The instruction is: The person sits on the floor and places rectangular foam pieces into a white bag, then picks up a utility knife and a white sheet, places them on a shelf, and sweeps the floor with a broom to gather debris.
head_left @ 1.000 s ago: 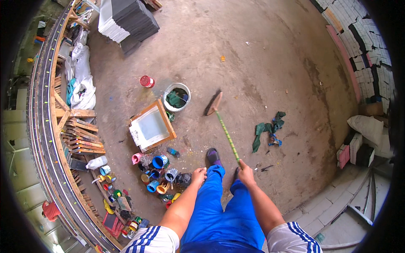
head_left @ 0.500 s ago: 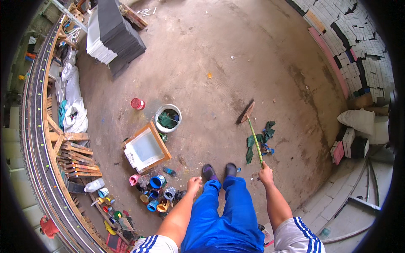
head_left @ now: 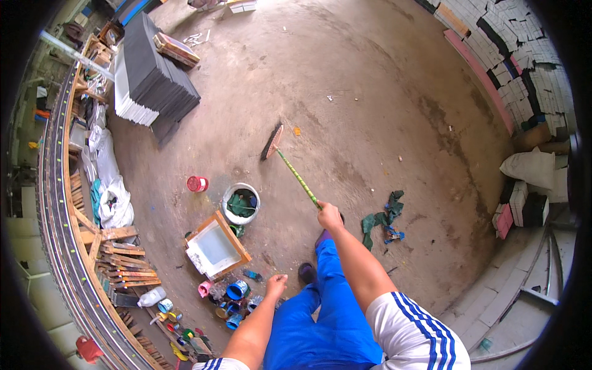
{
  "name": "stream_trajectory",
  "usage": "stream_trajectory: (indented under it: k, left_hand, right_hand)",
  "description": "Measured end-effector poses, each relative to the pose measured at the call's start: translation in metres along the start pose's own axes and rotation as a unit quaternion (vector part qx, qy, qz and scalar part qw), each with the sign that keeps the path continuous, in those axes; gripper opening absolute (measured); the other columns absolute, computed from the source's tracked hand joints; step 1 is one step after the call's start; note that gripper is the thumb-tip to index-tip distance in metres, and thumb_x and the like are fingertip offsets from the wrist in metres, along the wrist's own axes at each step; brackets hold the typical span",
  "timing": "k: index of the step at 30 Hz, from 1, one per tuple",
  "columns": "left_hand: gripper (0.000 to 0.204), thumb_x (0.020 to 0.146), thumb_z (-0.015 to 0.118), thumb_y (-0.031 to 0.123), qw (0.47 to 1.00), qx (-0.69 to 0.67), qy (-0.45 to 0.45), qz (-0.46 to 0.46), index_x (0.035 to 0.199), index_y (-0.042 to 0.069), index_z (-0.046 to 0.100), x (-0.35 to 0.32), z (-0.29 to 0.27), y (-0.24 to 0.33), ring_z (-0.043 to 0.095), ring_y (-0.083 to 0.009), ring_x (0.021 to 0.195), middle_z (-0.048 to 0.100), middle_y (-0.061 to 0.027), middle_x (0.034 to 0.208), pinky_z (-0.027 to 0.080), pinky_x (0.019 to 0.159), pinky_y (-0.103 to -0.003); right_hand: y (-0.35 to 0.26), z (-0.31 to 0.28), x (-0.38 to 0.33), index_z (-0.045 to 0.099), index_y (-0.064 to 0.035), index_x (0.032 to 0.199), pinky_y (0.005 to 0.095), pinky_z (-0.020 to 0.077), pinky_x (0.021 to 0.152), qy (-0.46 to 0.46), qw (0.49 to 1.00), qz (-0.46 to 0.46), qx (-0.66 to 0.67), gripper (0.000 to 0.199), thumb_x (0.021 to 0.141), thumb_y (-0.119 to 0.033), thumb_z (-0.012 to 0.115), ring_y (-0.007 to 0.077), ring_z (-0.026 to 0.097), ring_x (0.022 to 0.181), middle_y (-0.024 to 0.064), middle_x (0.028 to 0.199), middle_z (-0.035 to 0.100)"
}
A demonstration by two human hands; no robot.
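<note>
While held out ahead over the stained brownish floor (head_left: 364,74): one broom (head_left: 299,179), with green-and-yellow striped handle and dark-bristled, pinkish-backed head, reaching forward and leftward from the right-hand grip (head_left: 331,216). Bristles near or on the floor; contact impossible to tell.

Right-hand grip: closed round the near end of the striped handle. Left-hand grip (head_left: 277,285): beside the blue-trousered legs (head_left: 311,327), with fingers partly curled; too small to tell whether wide, narrow or holding anything.

Just beside the broom's head: one orange scrap (head_left: 297,131). To the right of the right-hand grip, on the floor: crumpled dark green cloth (head_left: 383,217), with one blue scrap (head_left: 393,234) at its lower end.

Left of the handle: one white bucket (head_left: 242,187), containing green material (head_left: 239,206); one red tub (head_left: 197,184); one wood-framed pale panel (head_left: 217,245). Near the left-hand grip: clustered open cans (head_left: 237,290), some blue.

Along the left side: pale sacks (head_left: 117,203), stacked wooden pieces (head_left: 131,271), one pile of dark sheets (head_left: 154,74). Far right: piled white blocks (head_left: 515,92), one off-white sack (head_left: 529,168).
</note>
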State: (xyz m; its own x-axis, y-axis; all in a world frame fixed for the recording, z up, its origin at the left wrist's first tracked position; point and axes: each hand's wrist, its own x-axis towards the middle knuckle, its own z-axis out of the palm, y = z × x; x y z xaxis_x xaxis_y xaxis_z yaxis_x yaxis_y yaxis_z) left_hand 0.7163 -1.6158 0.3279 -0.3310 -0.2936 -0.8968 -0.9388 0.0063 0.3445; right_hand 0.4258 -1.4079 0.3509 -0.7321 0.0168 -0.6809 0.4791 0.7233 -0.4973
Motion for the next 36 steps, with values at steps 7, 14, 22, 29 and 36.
stream_trajectory:
  k: [7,14,22,29,36]
  left_hand:
    - [0.034,0.095,0.071,0.03,0.997,0.041,-0.033,0.053,0.113,0.001,0.071,0.029,0.033,0.096,0.066,-0.0158,0.077,0.073,-0.0088,0.096,0.054,0.067,-0.03]
    - [0.039,0.097,0.068,0.032,0.987,0.072,-0.094,0.107,0.119,0.0,0.068,0.036,0.117,0.214,0.07,-0.0195,0.085,0.073,-0.0122,0.108,0.057,0.076,-0.033]
    - [0.039,0.097,0.067,0.033,0.982,0.09,-0.119,0.117,0.119,0.001,0.068,0.03,0.172,0.302,0.069,-0.0184,0.083,0.073,-0.0114,0.106,0.054,0.073,-0.032]
    - [0.037,0.098,0.065,0.035,0.984,0.067,-0.138,0.092,0.118,0.004,0.068,0.042,0.167,0.314,0.066,-0.0154,0.078,0.072,-0.0067,0.103,0.051,0.069,-0.031]
    - [0.036,0.099,0.064,0.037,0.974,0.082,-0.203,0.059,0.12,0.008,0.067,0.046,0.216,0.335,0.065,-0.0159,0.076,0.071,-0.0064,0.102,0.052,0.066,-0.032]
  right_hand:
    - [0.049,-0.123,0.013,0.064,-0.0165,0.133,0.0513,0.0507,0.098,0.042,0.995,0.072,-0.049,0.047,0.09,-0.007,0.048,0.039,0.065,0.113,0.0254,0.117,0.068]
    - [0.066,-0.205,-0.038,0.059,-0.0204,0.14,0.0518,0.0522,0.09,0.079,0.989,0.118,-0.039,0.049,0.093,-0.01,0.049,0.0432,0.066,0.107,0.0274,0.113,0.068]
    - [-0.007,-0.137,0.091,0.057,-0.0231,0.14,0.0517,0.0538,0.092,0.014,0.996,0.071,-0.05,0.049,0.095,-0.011,0.044,0.0399,0.067,0.108,0.023,0.114,0.069]
    - [0.068,-0.204,0.008,0.056,-0.0256,0.142,0.0516,0.0549,0.085,0.052,0.982,0.156,-0.092,0.049,0.096,-0.013,0.044,0.0398,0.069,0.102,0.0239,0.108,0.07]
    - [0.06,-0.223,-0.014,0.054,-0.0274,0.144,0.0522,0.0558,0.081,0.064,0.982,0.14,-0.114,0.052,0.094,-0.014,0.05,0.0404,0.07,0.096,0.0239,0.107,0.07]
